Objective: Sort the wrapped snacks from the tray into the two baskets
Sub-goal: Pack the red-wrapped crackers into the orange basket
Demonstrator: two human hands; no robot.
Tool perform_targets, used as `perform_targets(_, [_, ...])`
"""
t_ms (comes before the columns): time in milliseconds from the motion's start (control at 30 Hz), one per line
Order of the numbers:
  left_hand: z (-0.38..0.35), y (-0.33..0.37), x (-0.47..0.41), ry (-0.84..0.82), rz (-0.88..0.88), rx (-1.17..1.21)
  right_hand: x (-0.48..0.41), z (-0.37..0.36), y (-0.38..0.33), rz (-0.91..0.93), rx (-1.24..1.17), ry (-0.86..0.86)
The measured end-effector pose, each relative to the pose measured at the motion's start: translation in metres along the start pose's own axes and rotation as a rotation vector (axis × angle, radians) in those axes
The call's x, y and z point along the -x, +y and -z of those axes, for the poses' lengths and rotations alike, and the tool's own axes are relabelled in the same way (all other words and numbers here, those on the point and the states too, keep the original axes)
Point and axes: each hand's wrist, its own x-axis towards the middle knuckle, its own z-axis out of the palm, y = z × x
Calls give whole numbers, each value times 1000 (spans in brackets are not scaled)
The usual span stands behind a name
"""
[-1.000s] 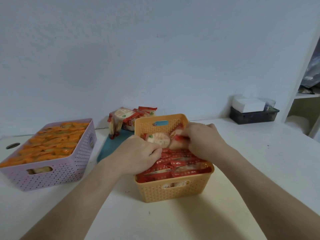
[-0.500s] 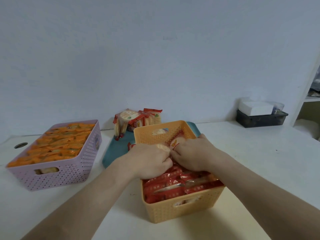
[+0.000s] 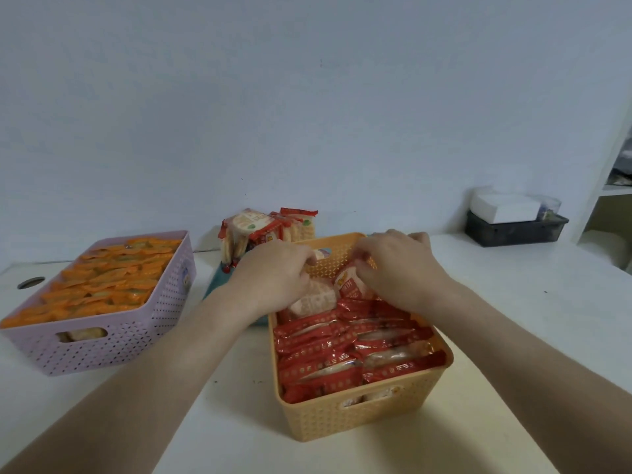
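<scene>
- I read my left hand [image 3: 273,273] and right hand [image 3: 396,268] apart, both at the far end of the orange basket [image 3: 359,419]
- Right hand pinches a red snack [image 3: 350,283] there; I cannot tell the left hand's grip

Beneath the left hand [image 3: 273,278] and right hand [image 3: 400,271], the orange basket [image 3: 359,419] has a woven lattice pattern, and its red wrappers [image 3: 345,350] bear small pale print. Left of the left hand, the lilac basket [image 3: 113,350] is dotted with holes and holds orange wrappers [image 3: 109,285]. Beyond that hand, the tray [image 3: 219,285] is teal.

Perforated plastic orange basket [image 3: 359,415] holds glossy red wrappers [image 3: 342,350].
</scene>
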Motion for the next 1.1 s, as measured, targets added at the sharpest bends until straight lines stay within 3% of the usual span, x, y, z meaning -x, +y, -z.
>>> perform_targets(133, [-9, 9, -15, -288, -43, -337, -19, -10, 1, 133, 253, -275])
perform_targets(200, [-13, 12, -17, -429, -41, -389, -22, -22, 0, 163, 355, -371])
perform_targets(267, [-13, 9, -19, -450, -42, -368, -23, -27, 1, 147, 387, -403])
perform_targets(467, [-19, 1, -14, -229, -29, -228, -18, -27, -1, 107, 303, -302])
perform_targets(633, [-23, -2, -6, 111, 34, -85, -15, -24, 0, 12, 40, -159])
perform_targets(767, [-24, -1, -4, 166, 49, -40, -13, -22, -2, -10, -18, -100])
perform_targets(900, [-24, -1, -8, 281, 112, 200, -14, -21, -2, -38, -17, -114])
perform_targets(1033, [-15, 2, -2, 576, 144, 434, -14, -22, -1, -44, -33, -135])
perform_targets(1100, [-6, 3, 8, 507, 141, 546, -15, -22, -1, -55, -70, -129])
